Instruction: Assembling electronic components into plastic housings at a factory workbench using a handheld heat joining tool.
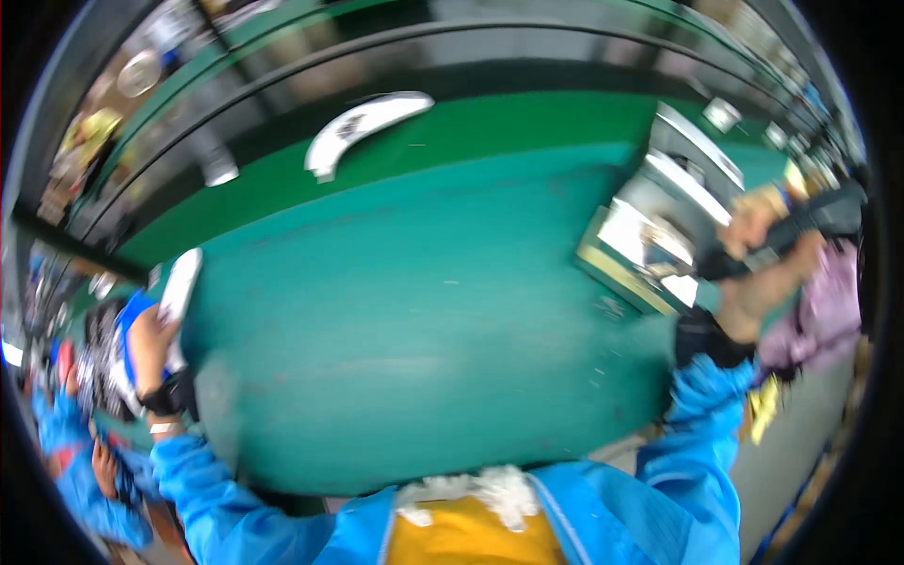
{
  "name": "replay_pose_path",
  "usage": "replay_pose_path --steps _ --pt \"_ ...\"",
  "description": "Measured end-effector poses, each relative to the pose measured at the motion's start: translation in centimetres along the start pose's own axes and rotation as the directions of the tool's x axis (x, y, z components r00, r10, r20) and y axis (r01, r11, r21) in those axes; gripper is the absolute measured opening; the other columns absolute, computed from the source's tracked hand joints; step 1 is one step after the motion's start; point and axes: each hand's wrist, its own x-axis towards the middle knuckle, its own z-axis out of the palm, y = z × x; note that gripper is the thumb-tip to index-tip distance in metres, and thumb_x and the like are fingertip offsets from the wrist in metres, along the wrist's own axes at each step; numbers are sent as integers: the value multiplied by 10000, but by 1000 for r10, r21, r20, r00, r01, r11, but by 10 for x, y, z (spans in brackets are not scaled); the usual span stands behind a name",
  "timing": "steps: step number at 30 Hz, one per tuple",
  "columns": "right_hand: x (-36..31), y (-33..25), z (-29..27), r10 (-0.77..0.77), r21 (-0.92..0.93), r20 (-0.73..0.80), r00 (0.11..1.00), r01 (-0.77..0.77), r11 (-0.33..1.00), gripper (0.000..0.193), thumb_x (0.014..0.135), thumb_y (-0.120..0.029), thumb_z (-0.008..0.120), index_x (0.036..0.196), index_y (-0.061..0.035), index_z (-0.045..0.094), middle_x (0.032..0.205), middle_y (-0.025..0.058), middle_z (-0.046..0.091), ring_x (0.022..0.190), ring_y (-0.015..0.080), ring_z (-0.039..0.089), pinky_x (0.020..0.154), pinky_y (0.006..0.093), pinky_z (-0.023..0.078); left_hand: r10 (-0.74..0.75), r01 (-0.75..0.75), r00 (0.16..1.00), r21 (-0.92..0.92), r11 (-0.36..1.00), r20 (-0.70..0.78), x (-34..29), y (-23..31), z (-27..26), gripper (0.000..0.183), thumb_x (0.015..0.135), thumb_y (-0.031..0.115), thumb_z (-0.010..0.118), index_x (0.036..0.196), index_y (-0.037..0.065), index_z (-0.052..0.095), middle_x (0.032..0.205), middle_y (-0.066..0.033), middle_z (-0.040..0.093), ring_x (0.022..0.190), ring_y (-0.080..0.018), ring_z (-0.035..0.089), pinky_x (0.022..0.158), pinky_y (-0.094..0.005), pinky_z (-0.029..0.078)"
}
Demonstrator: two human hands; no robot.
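Note:
My left hand (151,350) is closed at the left edge of the green work surface, round a long white piece (181,284) that sticks up past the thumb. Something blue (132,315) shows beside its fingers. My right hand (758,294) is at the right, wrapped on a black handheld tool (810,221) that looks like an electric screwdriver. The tool slants down to the left, its tip near an open box (607,268) with white and metallic parts. Another person's hand (751,218) is just above the tool. Motion blur hides fine detail.
A curved white part (367,121) lies on the far strip of the green work surface (405,301). Dark rails (424,38) run along the back. Small white pieces (722,114) are at the far right. At the lower left sits a co-worker in blue sleeves (89,471).

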Motion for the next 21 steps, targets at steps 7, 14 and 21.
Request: replay_pose_path --steps 7,14,21 --pt "1 -3 -16 23 134 91 996 -35 990 626 866 -590 314 1198 -61 353 575 49 446 443 146 441 452 282 367 -82 83 997 -27 996 11 3 9 0 449 642 44 694 1055 -40 538 974 -165 591 872 -266 583 781 -323 450" --pt "0 1 -10 11 13 168 986 -14 1000 611 861 -587 332 1169 -59 337 569 68 445 433 152 455 443 267 389 66 -132 988 -527 840 -142 -24 97 -13 516 624 -18 674 1114 -12 512 1006 -104 590 924 -195 569 831 -301 445" --pt "0 0 -9 -1 -8 199 980 2 1000 645 847 -603 347 1182 -54 313 575 68 449 435 154 464 442 261 394 646 -547 763 -553 628 -22 -100 297 -24 568 511 -32 695 1055 -4 536 981 -126 593 926 -244 580 813 -319 453"
